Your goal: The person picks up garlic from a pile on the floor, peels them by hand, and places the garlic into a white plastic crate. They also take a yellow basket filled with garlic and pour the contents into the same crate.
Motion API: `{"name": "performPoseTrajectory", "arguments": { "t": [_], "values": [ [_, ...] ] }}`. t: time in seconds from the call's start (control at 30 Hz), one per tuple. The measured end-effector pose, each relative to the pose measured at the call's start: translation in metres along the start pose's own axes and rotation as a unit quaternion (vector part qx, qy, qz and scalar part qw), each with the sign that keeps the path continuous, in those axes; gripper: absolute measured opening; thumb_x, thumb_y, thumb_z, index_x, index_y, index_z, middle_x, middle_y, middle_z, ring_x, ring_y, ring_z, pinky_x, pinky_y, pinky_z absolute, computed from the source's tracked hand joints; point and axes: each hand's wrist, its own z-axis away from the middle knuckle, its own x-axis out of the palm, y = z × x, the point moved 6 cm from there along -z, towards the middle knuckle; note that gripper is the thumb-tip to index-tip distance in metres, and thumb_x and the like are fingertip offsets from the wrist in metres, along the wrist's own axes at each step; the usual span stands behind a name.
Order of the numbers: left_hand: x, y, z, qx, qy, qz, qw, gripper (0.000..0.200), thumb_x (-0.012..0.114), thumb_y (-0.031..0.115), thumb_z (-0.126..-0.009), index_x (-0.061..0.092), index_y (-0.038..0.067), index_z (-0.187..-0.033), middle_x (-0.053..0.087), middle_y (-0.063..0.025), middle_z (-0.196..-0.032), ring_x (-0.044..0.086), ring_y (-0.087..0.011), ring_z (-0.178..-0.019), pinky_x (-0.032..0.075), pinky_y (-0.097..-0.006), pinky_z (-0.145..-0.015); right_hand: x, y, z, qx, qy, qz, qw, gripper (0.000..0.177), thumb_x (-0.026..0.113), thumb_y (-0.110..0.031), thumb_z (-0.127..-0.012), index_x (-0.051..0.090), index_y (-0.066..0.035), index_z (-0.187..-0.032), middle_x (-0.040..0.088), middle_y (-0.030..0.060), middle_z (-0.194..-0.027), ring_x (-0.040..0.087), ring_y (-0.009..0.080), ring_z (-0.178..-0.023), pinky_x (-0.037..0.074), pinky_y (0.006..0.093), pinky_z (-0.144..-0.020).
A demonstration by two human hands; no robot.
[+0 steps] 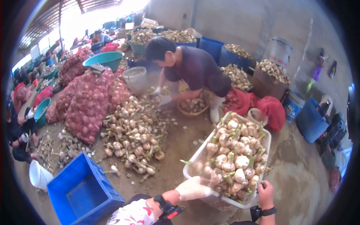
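A white plastic crate (190, 168) in front of me is heaped with garlic bulbs (240, 161) with cut stems. My left hand (193, 188), in a pale glove, reaches over the crate's near-left edge. Its fingertips blur against the bulbs there, so I cannot make out whether one is held. My right hand (266, 192) is bare and closed beside the near-right corner of the crate. Whatever lies within its curled fingers is hidden. Both wrists carry dark straps.
An empty blue crate (84, 195) stands at left, beside a white bucket (39, 175). Loose garlic (131, 131) is piled on the floor, with red mesh sacks (90, 101) behind. Ahead, a co-worker (195, 71) bends over a basket (193, 112). Blue tubs (313, 120) line the right wall.
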Motion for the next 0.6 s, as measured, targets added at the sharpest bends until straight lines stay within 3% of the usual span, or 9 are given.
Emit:
{"name": "performPoseTrajectory", "arguments": {
  "t": [0.23, 0.43, 0.6],
  "values": [
    [-0.001, 0.009, 0.005, 0.022, 0.024, 0.039, 0.999, 0.064, 0.070, 0.035, -0.075, 0.057, -0.003, -0.124, 0.067, -0.0102, -0.106, 0.061, -0.0157, -0.099, 0.047, -0.0285, -0.089, 0.000, 0.009, -0.003, 0.001, 0.006, -0.016, 1.000, 0.013, 0.062, -0.009, -0.085, 0.063, 0.003, -0.082, 0.062, 0.0055, -0.062, 0.059, 0.0107, -0.054, 0.048, 0.0271, -0.052],
    [0.006, -0.006, -0.006, 0.025, -0.024, 0.098, 0.995, 0.066, 0.071, 0.037, -0.075, 0.057, -0.003, -0.124, 0.066, -0.0103, -0.109, 0.060, -0.0155, -0.101, 0.046, -0.0293, -0.090, 0.001, 0.011, -0.003, -0.004, 0.003, -0.007, 1.000, 0.013, 0.061, -0.010, -0.085, 0.063, 0.003, -0.082, 0.061, 0.0058, -0.062, 0.059, 0.0109, -0.054, 0.048, 0.0275, -0.053],
    [-0.001, 0.007, 0.004, 0.027, 0.010, 0.091, 0.995, 0.067, 0.072, 0.038, -0.074, 0.056, -0.004, -0.124, 0.066, -0.0107, -0.108, 0.060, -0.0157, -0.101, 0.046, -0.0296, -0.090, 0.002, 0.010, -0.003, -0.006, 0.000, -0.015, 1.000, 0.013, 0.061, -0.010, -0.085, 0.063, 0.003, -0.082, 0.061, 0.0061, -0.062, 0.059, 0.0116, -0.054, 0.048, 0.0273, -0.053]
  ]
}}
